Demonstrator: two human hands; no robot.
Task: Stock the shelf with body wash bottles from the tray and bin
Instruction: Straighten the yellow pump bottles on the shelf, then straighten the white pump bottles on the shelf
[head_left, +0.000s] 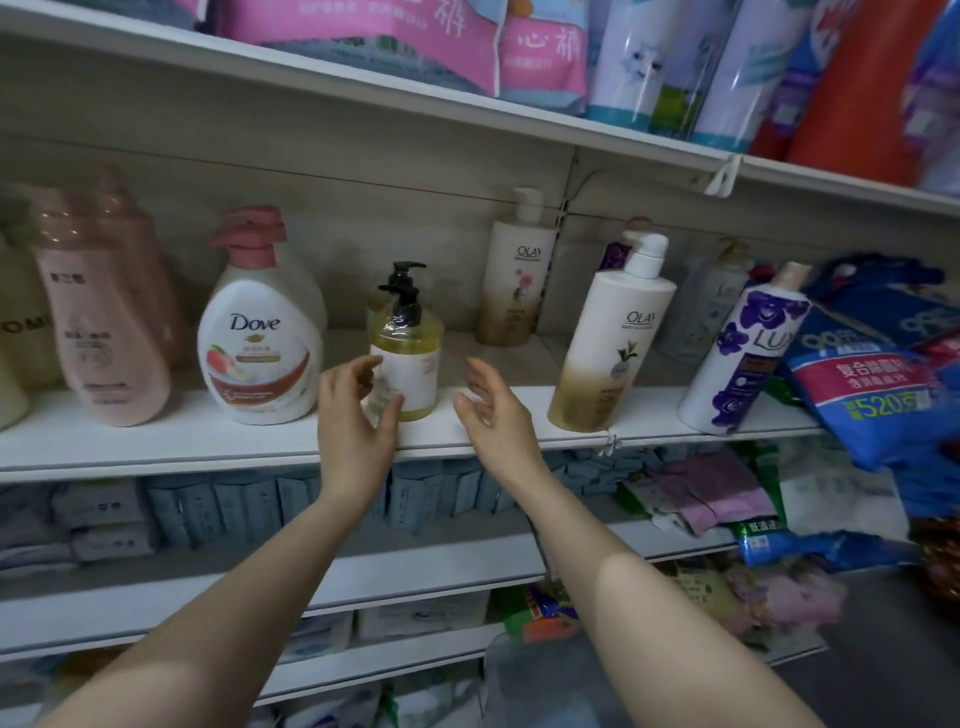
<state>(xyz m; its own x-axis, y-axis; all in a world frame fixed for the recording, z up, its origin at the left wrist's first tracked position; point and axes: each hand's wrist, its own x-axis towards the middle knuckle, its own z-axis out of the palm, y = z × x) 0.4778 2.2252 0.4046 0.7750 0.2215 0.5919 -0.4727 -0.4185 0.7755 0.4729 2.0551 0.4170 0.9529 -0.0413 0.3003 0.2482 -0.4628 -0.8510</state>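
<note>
A yellow pump bottle (410, 358) with a black pump stands upright at the front of the white shelf (208, 436), a second like it right behind. My left hand (353, 415) hovers just left of it with fingers spread and relaxed, holding nothing. My right hand (493, 410) is open a little to the bottle's right, palm turned toward it, clear of the bottle. A white Dove bottle (260, 338) stands to the left, and a white-and-gold Olay bottle (608, 338) to the right. The tray and bin are out of sight.
Pink bottles (104, 312) stand at the far left, another Olay bottle (514, 280) at the back, a purple Lux bottle (737, 353) on the right. Blue refill packs (872, 374) crowd the shelf's right end. Packaged goods fill the shelves above and below.
</note>
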